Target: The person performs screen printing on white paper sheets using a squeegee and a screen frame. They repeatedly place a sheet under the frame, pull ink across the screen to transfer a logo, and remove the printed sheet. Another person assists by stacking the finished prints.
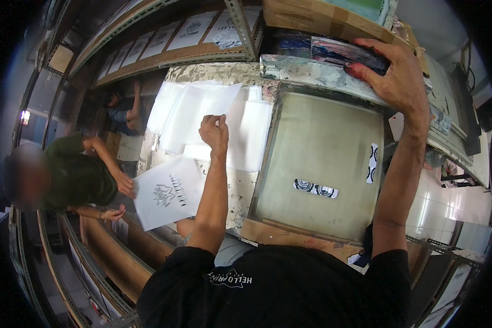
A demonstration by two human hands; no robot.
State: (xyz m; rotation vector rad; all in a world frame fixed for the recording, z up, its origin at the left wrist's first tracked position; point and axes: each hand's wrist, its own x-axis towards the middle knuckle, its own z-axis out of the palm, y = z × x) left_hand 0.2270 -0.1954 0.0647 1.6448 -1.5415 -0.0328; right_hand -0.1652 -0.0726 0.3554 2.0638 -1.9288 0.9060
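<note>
My left hand (214, 132) is closed in a pinch on a thin white sheet (205, 104), whose far right corner lifts above a spread pile of white sheets (250, 136). My right hand (400, 76), its fingertips stained red, grips an ink-smeared squeegee (339, 50) at the far edge of the bench. Between my arms lies a screen printing frame (322, 136) with greenish mesh. Two patterned tape strips stick to the mesh, one near its lower middle (315, 188) and one by its right side (372, 163).
At left, a person in a dark green shirt (79, 169) reaches toward a printed sheet (167, 192). Another person (124, 112) sits low behind. Printed sheets lie on a metal-framed shelf (175, 54) above the bench. A cardboard box (333, 24) stands beyond the squeegee.
</note>
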